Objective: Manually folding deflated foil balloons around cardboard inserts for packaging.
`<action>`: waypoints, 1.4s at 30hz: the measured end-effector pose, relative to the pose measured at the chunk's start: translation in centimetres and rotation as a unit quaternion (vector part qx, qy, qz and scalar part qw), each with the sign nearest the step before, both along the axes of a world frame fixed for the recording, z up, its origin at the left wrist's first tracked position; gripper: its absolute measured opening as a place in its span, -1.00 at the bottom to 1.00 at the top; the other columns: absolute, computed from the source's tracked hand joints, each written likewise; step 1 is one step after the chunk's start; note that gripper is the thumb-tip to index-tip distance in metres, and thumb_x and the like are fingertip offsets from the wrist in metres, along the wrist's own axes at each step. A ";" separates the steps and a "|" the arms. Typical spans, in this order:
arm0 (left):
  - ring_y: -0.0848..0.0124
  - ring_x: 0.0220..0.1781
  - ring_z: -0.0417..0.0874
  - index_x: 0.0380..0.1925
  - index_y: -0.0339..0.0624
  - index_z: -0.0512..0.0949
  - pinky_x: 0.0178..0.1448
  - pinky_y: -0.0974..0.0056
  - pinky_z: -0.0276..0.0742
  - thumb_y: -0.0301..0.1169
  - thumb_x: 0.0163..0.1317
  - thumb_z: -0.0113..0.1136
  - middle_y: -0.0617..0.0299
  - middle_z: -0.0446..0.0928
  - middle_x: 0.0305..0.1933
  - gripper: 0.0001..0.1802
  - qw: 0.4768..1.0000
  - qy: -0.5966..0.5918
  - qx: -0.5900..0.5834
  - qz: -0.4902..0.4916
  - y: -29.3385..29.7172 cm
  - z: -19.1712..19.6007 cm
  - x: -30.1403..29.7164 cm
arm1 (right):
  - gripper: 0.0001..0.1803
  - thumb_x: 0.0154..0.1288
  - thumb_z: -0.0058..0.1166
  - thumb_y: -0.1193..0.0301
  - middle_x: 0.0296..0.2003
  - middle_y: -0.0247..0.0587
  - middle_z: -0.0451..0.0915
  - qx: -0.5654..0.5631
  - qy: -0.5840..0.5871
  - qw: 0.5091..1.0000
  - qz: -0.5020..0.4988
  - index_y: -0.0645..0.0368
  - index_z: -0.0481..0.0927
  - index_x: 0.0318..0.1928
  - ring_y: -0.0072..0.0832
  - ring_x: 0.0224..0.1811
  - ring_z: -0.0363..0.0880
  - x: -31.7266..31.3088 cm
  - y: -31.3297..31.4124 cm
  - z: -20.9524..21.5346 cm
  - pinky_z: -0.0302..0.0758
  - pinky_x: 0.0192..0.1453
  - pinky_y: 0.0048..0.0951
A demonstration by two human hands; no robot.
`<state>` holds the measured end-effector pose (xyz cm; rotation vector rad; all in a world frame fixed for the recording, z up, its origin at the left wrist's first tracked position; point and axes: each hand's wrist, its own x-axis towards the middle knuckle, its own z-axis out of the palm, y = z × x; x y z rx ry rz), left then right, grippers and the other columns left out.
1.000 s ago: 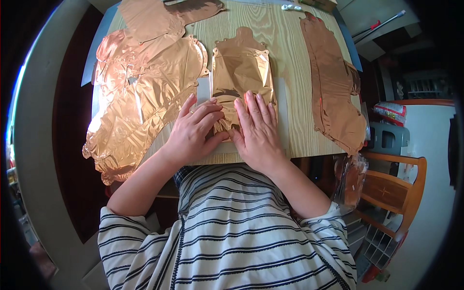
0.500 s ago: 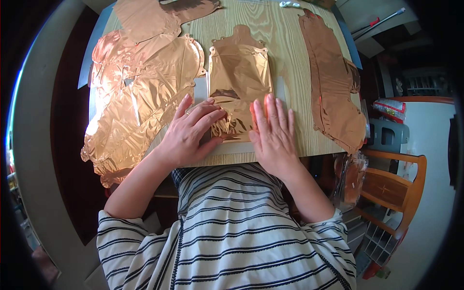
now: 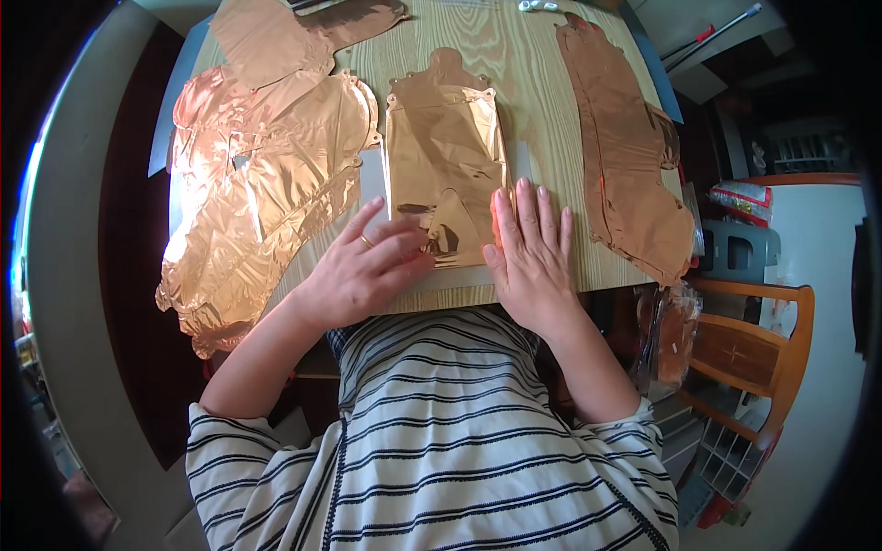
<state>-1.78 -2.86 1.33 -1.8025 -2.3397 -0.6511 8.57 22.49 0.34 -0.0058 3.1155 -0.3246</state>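
Both hands have slid apart: left hand point(image 3: 367, 266) presses the flat rose-gold foil balloon point(image 3: 446, 165) at its near edge, right hand point(image 3: 533, 253) spread flat beside it, smoothing it on the wooden table point(image 3: 533, 101).

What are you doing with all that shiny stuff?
A person in a striped shirt is pressing a flat, deflated rose-gold foil balloon onto a wooden table. The left hand lies on its lower edge, and the right hand lies flat at its lower right corner. More flattened foil balloons lie on the left and the right.
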 end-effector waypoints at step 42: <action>0.04 0.20 0.55 0.18 -0.20 0.54 0.46 -0.07 0.35 -0.20 0.14 0.44 0.03 0.49 0.14 -0.38 0.986 -0.054 -0.008 0.158 1.3 1.1 -2.5 | -0.16 0.50 -0.09 0.00 0.58 0.24 -0.03 0.023 0.014 1.000 -0.015 0.17 0.03 0.60 0.15 0.64 -0.09 0.1 0.3 0.2 -0.28 0.62 0.32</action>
